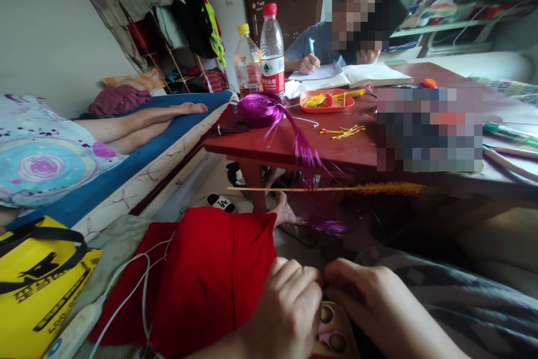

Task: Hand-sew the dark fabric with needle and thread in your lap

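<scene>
My left hand [292, 300] is closed, its fingers curled inward over my lap. Beside it, my right hand [370, 294] has its fingers bent and pinched toward the left one. Whatever lies between the fingertips is hidden. Just below both hands is a gold-coloured case [345, 322] with round dark shapes on it, partly covered by the left hand. A red cloth [214, 269] spreads to the left of my left hand. On the table's edge, a bundle of shiny purple strands [260, 108] hangs down toward the floor.
The red-brown table [260, 143] carries two bottles [272, 56], an orange tray [325, 108] of yellow pieces, and several loose yellow stems [342, 133]. A thin stick [294, 189] with yellow fringe crosses below its edge. Opposite, a person [313, 45] writes. Left are a yellow bag [42, 275] and white cables [145, 280].
</scene>
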A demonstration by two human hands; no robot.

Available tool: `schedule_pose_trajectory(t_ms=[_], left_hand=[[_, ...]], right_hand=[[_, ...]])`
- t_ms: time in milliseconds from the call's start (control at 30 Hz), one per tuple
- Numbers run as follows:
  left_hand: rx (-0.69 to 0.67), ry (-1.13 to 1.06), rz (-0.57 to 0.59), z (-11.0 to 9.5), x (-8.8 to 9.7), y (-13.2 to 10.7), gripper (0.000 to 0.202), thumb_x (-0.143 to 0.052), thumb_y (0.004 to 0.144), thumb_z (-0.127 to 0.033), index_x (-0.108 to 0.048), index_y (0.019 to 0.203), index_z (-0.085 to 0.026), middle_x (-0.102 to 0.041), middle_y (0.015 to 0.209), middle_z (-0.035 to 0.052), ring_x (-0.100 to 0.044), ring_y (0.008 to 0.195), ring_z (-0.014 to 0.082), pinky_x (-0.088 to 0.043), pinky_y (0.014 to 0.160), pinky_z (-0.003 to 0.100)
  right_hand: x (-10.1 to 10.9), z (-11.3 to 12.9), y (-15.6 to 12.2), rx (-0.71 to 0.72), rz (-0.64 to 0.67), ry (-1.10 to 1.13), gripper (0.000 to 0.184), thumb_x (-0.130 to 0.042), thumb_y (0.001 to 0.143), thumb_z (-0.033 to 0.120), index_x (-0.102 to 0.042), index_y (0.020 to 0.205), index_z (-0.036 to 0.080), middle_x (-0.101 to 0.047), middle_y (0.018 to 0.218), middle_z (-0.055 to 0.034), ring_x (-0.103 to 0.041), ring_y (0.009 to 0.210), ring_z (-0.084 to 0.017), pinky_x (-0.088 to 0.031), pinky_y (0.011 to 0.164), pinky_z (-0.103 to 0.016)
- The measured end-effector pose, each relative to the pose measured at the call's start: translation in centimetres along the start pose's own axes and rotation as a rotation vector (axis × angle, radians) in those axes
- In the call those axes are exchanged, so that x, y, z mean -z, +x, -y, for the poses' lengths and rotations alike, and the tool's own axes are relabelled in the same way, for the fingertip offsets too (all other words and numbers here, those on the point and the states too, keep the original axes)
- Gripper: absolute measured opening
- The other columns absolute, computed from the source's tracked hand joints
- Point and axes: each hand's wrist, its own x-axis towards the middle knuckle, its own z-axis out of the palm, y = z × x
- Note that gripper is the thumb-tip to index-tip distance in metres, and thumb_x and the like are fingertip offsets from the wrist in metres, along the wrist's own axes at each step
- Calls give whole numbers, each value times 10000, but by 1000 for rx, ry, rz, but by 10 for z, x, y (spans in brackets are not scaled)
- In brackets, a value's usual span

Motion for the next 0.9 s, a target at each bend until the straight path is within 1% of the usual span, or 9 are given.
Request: schedule_pose_trajectory(t_ms=[133,233,333,433,533,600,700,800,900], left_hand=[[-12,99,-27,-3,-4,-2,264,-322,838,-85,-536,686,-116,-549,682,62,-421,614,170,-278,587,313],[9,154,-43,-6,-7,-1,279,-304,832,-57,-544,698,-110,-549,684,62,-417,605,172,-285,578,313],[71,156,-41,-7,-10,2,266,-317,825,-37,-549,715,-110,-568,700,63,-434,611,175,-306,575,315],[197,43,1,-5,-8,4,217,-400,814,-51,-545,676,-136,-583,701,42,-470,627,169,-338,574,304],[331,-82,47,-2,0,4,125,-558,728,-39,-582,722,-161,-602,864,40,-519,742,175,-399,646,302],[380,-111,38,-2,6,3,234,-602,656,7,-597,808,-170,-578,967,57,-523,811,190,-420,700,325],[399,-135,29,-4,10,2,300,-608,607,43,-592,820,-169,-580,894,49,-521,802,194,-414,696,333],[365,-154,26,-8,9,5,186,-623,646,-5,-588,732,-167,-589,746,17,-521,735,178,-384,657,316],[364,-159,32,-10,8,9,122,-601,698,-39,-579,672,-156,-595,686,10,-518,690,161,-363,638,302]], right_hand=[[-8,-2,4,64,-98,-202,230,-461,741,40,-627,689,191,-668,681,-14,-639,631,-156,-426,556,-206],[-15,-5,8,117,-195,-307,253,-451,742,47,-634,643,192,-648,612,-22,-626,577,-161,-403,504,-207],[-16,-8,10,123,-180,-286,269,-413,762,80,-625,634,185,-639,609,-31,-609,569,-163,-393,514,-218],[-11,-9,9,8,-68,-72,221,-416,759,146,-600,641,180,-611,614,-13,-568,580,-156,-382,535,-225],[-7,-11,7,-122,53,267,163,-448,737,241,-555,639,167,-525,564,18,-484,543,-126,-352,506,-217],[-7,-13,5,-178,101,478,189,-475,726,316,-529,634,160,-481,537,31,-444,519,-110,-343,486,-213],[-11,-18,4,-213,141,705,276,-549,691,428,-516,631,160,-478,501,42,-436,478,-96,-349,464,-212],[-16,-20,4,-232,192,858,338,-597,663,491,-517,630,164,-506,481,38,-448,440,-92,-356,441,-211],[-20,-20,3,-246,205,935,368,-627,641,508,-516,611,159,-497,477,39,-447,434,-84,-352,432,-204]])
